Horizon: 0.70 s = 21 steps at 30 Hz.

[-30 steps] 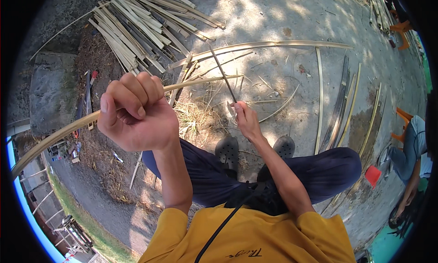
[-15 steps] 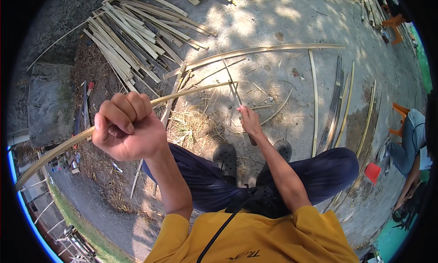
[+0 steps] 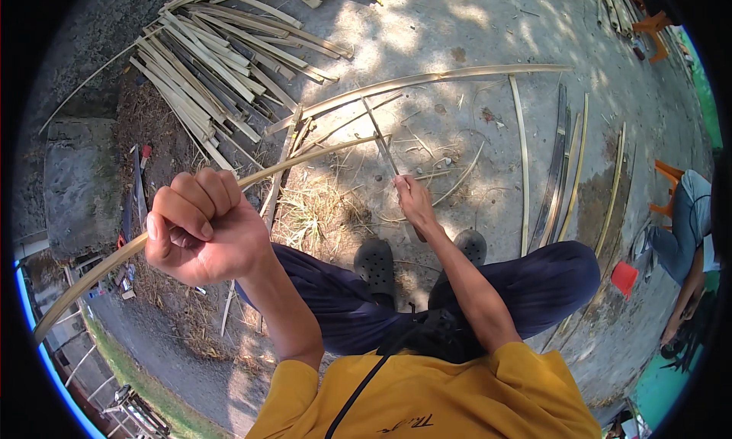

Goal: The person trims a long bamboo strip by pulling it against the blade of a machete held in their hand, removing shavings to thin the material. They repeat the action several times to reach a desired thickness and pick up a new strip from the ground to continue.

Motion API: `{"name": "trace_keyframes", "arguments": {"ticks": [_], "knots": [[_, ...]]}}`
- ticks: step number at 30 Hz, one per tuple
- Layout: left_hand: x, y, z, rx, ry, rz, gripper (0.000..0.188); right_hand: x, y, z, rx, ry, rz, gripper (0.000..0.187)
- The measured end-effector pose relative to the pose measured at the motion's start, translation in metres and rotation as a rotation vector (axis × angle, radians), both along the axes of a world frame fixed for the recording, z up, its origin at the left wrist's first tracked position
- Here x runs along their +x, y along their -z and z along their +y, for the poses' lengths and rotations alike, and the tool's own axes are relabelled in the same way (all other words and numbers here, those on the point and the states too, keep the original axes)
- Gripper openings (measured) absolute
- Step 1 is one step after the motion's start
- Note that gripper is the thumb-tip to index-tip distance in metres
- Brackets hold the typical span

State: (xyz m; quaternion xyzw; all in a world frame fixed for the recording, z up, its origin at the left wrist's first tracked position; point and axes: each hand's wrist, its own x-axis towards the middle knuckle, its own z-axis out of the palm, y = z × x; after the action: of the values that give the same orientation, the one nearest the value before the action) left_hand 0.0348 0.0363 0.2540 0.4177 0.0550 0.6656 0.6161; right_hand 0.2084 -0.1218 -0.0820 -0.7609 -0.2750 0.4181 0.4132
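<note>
My left hand (image 3: 202,229) is closed in a fist around a long, pale bamboo strip (image 3: 313,155). The strip runs out past the fist at the lower left and reaches toward the middle at its other end. In my right hand (image 3: 414,205) is the handle of a knife (image 3: 380,140) with a long, narrow blade pointing away from me. The blade crosses the strip near its far end; whether its edge bites into the strip is too small to tell.
Split bamboo strips (image 3: 221,65) lie heaped at the far left. Curly shavings (image 3: 316,214) gather before my shoes (image 3: 374,267). More strips (image 3: 519,157) lie to the right, near a red container (image 3: 624,279) and a seated person (image 3: 682,233). A concrete block (image 3: 80,184) stands at left.
My left fist has shifted slightly left and toward me with the strip. The knife blade has turned a little, showing more of its flat. The view has shifted slightly.
</note>
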Motion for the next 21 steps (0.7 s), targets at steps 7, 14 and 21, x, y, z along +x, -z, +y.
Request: {"name": "trace_keyframes", "arguments": {"ticks": [7,14,21], "knots": [[-0.021,0.0,0.011,0.008,0.048,0.072,0.04,0.0,-0.042,0.004,-0.028,0.024,0.115,0.052],[-0.129,0.016,0.014,-0.236,-0.296,0.742,0.041,0.033,-0.068,-0.007,-0.196,0.032,-0.223,0.054],[-0.227,0.081,-0.025,-0.693,-0.466,0.954,0.041,0.057,-0.046,-0.025,-0.176,0.184,-0.366,0.054]]}}
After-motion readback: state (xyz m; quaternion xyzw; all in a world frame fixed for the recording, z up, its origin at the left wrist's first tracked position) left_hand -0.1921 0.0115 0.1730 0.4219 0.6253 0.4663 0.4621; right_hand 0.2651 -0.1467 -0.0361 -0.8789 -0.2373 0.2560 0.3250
